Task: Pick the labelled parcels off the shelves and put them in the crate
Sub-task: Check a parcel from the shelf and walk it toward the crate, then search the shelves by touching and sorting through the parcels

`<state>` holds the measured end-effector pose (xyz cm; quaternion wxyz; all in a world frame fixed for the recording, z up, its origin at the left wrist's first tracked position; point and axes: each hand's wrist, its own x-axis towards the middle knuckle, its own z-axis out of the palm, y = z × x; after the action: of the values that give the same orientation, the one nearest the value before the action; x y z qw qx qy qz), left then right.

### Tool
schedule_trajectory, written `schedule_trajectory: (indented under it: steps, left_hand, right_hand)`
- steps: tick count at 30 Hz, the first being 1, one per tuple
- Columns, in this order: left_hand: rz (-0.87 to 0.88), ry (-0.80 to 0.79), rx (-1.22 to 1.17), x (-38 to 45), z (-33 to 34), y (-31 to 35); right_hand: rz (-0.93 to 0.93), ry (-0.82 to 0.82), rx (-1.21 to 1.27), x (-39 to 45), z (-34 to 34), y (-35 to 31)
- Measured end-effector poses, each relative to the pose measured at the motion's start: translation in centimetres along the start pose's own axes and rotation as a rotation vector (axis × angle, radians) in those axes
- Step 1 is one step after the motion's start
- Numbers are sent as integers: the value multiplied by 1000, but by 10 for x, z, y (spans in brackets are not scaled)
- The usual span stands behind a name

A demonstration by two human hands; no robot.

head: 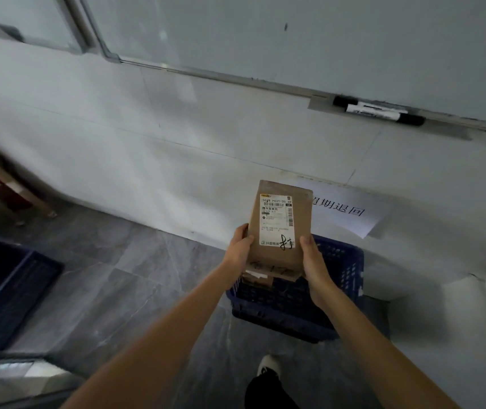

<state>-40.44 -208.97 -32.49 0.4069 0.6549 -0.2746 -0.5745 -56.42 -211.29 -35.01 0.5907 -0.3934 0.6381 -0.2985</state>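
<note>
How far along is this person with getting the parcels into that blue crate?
Partly done: another cardboard parcel already lies in the blue crate. In hand: the left hand and right hand hold a labelled brown parcel above it. Left: lowering it in; no shelves are visible.

- parcel [280, 225]: brown kraft, white label with black print and black scrawl
- crate [345, 270]: dark blue, lattice walls
- floor [118, 276]: grey, marbled
- wall [177, 128]: white
- markers [380, 112]: black and white
- shoe [269, 364]: white
</note>
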Motion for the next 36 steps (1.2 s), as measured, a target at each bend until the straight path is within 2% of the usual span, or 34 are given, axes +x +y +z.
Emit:
schedule_trajectory:
  steps: [11, 17, 23, 28, 31, 36]
  left_hand:
    - [-8, 36, -11, 0, -7, -1]
    - [16, 156, -43, -12, -34, 1]
    - [59, 377, -113, -44, -96, -4]
    - [91, 612, -221, -106, -173, -34]
    - [76, 761, -304, -165, -224, -77]
    - [-23, 1109, -460, -291, -307, -166]
  right_hand:
    - [-34, -23, -44, 5, 6, -5]
    - [-85, -83, -144, 4, 35, -22]
    - [-178, -261, -248, -22, 104, -36]
    - [-284, -502, -313, -73, 187, -27]
    - [-307, -648, -363, -127, 246, 1]
    - [-258, -915, -504, -242, 333, 79]
